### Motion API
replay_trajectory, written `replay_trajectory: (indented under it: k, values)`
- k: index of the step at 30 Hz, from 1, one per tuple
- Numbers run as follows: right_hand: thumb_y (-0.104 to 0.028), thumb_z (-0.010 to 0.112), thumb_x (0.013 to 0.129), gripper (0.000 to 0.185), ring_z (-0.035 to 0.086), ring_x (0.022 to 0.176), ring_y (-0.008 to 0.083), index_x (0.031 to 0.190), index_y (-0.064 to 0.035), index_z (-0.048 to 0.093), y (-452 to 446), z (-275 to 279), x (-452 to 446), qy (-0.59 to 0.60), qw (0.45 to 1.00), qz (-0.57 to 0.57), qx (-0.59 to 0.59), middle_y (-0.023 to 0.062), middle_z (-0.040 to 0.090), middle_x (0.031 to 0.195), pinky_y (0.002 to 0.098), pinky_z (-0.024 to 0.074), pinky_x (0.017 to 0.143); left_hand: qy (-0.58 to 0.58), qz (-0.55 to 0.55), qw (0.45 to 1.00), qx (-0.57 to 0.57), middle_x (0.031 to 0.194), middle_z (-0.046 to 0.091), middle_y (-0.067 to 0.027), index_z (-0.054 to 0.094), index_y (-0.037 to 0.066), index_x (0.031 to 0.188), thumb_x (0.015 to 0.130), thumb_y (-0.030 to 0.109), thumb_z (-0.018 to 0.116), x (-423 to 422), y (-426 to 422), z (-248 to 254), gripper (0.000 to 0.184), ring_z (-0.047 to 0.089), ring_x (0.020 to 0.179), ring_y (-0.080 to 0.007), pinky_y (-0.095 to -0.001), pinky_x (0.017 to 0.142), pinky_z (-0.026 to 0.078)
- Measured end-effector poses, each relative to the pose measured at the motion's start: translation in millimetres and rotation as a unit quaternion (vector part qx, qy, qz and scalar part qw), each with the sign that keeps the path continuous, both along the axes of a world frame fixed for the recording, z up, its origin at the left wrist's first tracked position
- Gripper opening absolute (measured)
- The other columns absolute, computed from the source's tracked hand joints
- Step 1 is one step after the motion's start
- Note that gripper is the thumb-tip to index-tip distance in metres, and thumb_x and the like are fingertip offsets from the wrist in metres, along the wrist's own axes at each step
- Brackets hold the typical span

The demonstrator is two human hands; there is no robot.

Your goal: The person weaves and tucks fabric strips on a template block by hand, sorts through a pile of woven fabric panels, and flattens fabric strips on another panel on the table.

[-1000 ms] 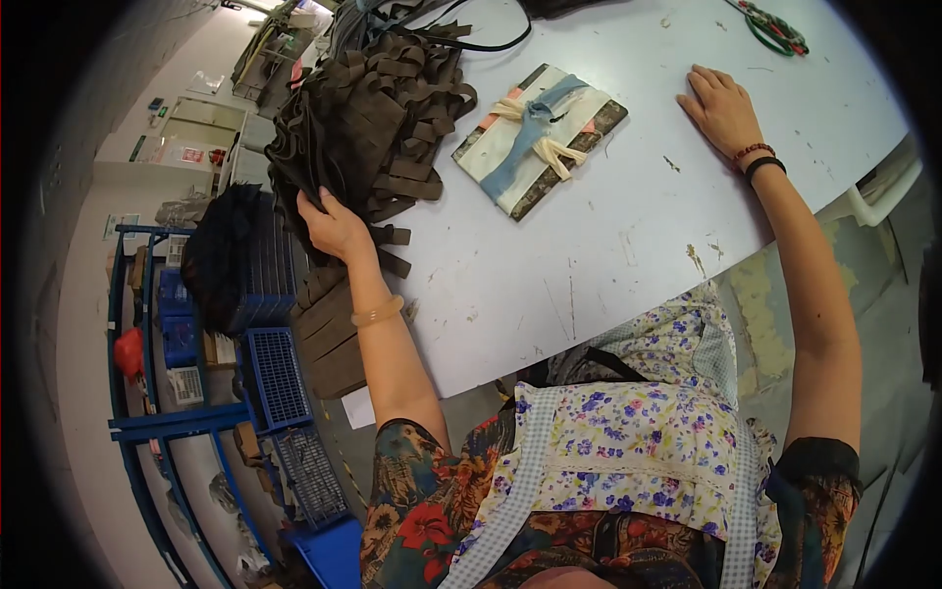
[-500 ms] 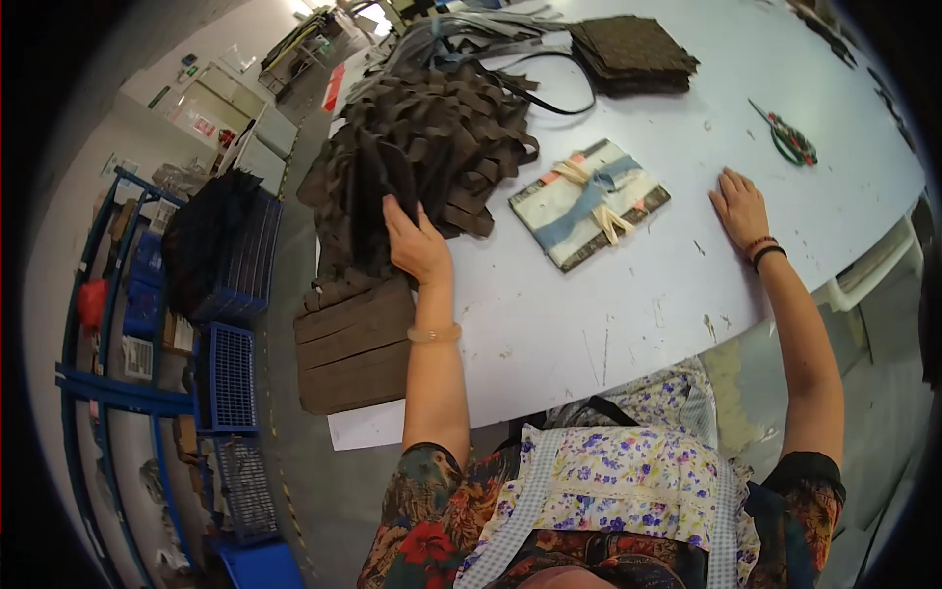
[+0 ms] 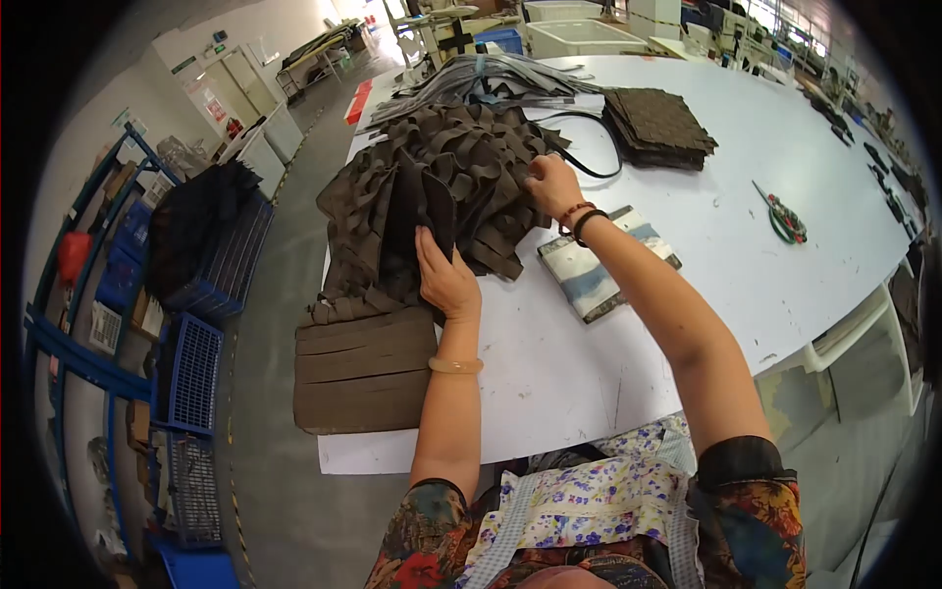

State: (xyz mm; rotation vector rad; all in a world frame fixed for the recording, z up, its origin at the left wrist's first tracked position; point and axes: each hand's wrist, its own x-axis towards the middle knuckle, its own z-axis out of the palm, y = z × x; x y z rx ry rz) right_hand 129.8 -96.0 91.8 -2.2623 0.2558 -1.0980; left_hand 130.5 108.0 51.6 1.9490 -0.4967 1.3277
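Observation:
A tangled heap of dark brown fabric strips [image 3: 461, 147] lies on the table before me. My left hand [image 3: 449, 282] rests at its front, fingers stretched out against an upright dark fabric flap [image 3: 432, 201], thumb apart. At the heap's right edge is my right hand [image 3: 555, 187], its fingers curled together among the strip ends; what they pinch is hidden. A bundle of pale and blue cloth [image 3: 594, 270] lies below my right forearm, partly covered by it. Beside my left wrist, a flat stack of brown fabric panels [image 3: 363, 373] sits at the table's edge.
Green-handled scissors [image 3: 785, 221] lie on the white table [image 3: 706, 285] to the right. Behind the heap are a black strap [image 3: 616, 162], a brown woven stack [image 3: 659, 128] and grey strips [image 3: 481, 83]. Blue crates [image 3: 191, 373] stand on shelving at left.
My right hand has moved left from the bare tabletop to the heap's right edge, and its fingers have curled. My left hand stays at the dark flap. The view has tilted up.

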Motion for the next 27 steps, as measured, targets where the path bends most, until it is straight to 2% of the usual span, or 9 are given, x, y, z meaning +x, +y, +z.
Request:
replay_trajectory:
  k: [7,11,14,15,16,19,22,26,27]
  values:
    - [-0.017,0.057,0.073,0.018,0.060,0.083,0.0378,0.084,-0.0040,0.063,14.6,13.7,33.2,0.088,0.995,-0.033,-0.017,0.0194,0.063,0.082,0.0434,0.0475,0.071,0.058,-0.011,0.998,0.002,0.130,0.049,-0.0156,0.044,0.001,0.127,0.074,0.009,0.065,-6.6,2.2,-4.1,0.058,0.054,0.110,-0.0349,-0.0372,0.084,0.050]
    - [-0.016,0.058,0.076,0.028,0.059,0.101,0.0329,0.103,-0.0116,0.065,13.2,6.2,51.7,0.132,0.991,0.006,0.015,0.0157,0.064,0.103,0.0404,0.0478,0.083,0.070,-0.005,0.998,0.009,0.131,0.048,-0.0163,0.044,0.001,0.127,0.073,0.009,0.068,-5.7,3.1,-10.4,0.060,0.053,0.111,-0.0357,-0.0375,0.085,0.050]
    - [-0.024,0.060,0.078,0.032,0.060,0.098,0.0324,0.107,-0.0097,0.064,4.3,-11.9,74.9,0.079,0.995,0.068,-0.007,0.0149,0.064,0.104,0.0379,0.0465,0.082,0.060,-0.007,0.998,0.006,0.130,0.050,-0.0145,0.045,0.002,0.127,0.073,0.004,0.067,-10.3,5.7,-7.6,0.058,0.056,0.108,-0.0344,-0.0365,0.082,0.050]
    - [-0.029,0.057,0.081,0.033,0.060,0.096,0.0311,0.105,-0.0068,0.063,16.3,-15.5,70.9,0.004,0.956,0.149,0.253,0.0134,0.065,0.102,0.0357,0.0459,0.082,0.084,-0.021,0.996,0.001,0.131,0.047,-0.0163,0.044,0.002,0.128,0.076,0.008,0.065,-11.0,6.0,-9.2,0.056,0.052,0.113,-0.0372,-0.0395,0.088,0.048]
    - [-0.032,0.054,0.084,0.033,0.061,0.096,0.0301,0.102,-0.0054,0.063,21.4,-13.1,67.7,0.052,0.988,0.076,0.121,0.0122,0.066,0.100,0.0344,0.0455,0.083,0.085,-0.014,0.996,-0.005,0.131,0.047,-0.0163,0.044,0.002,0.128,0.076,0.008,0.065,-10.9,6.5,-10.2,0.056,0.052,0.113,-0.0372,-0.0395,0.088,0.048]
    - [-0.032,0.054,0.084,0.033,0.061,0.094,0.0310,0.105,-0.0080,0.063,-9.4,-70.5,124.3,-0.101,0.952,0.171,0.232,0.0126,0.065,0.103,0.0350,0.0461,0.082,0.078,-0.018,0.997,-0.005,0.131,0.047,-0.0157,0.044,0.003,0.128,0.081,0.009,0.057,-9.7,7.7,-13.6,0.049,0.052,0.113,-0.0376,-0.0404,0.090,0.048]
    - [-0.024,0.058,0.082,0.026,0.062,0.084,0.0280,0.100,-0.0058,0.063,-10.2,-25.3,97.7,0.163,0.981,0.104,0.011,0.0123,0.066,0.093,0.0356,0.0471,0.074,0.068,-0.002,0.998,0.008,0.131,0.047,-0.0166,0.042,0.002,0.129,0.074,0.005,0.066,-7.2,8.7,-16.0,0.059,0.052,0.113,-0.0350,-0.0378,0.089,0.047]
    - [-0.017,0.060,0.081,0.018,0.059,0.072,0.0189,0.088,-0.0011,0.063,-12.8,-29.7,95.3,0.051,0.970,0.236,0.014,0.0074,0.065,0.079,0.0310,0.0466,0.068,0.062,0.001,0.998,0.007,0.131,0.047,-0.0165,0.042,0.003,0.129,0.075,0.006,0.065,-5.8,9.4,-19.2,0.059,0.051,0.114,-0.0348,-0.0381,0.089,0.047]
    - [-0.015,0.062,0.078,0.015,0.055,0.068,0.0147,0.082,-0.0003,0.062,-10.7,-16.9,89.9,0.035,0.958,0.243,0.149,0.0040,0.062,0.074,0.0285,0.0453,0.065,0.064,0.002,0.998,0.007,0.131,0.047,-0.0164,0.042,0.003,0.129,0.076,0.007,0.064,-6.1,9.5,-19.1,0.058,0.051,0.114,-0.0346,-0.0380,0.089,0.047]
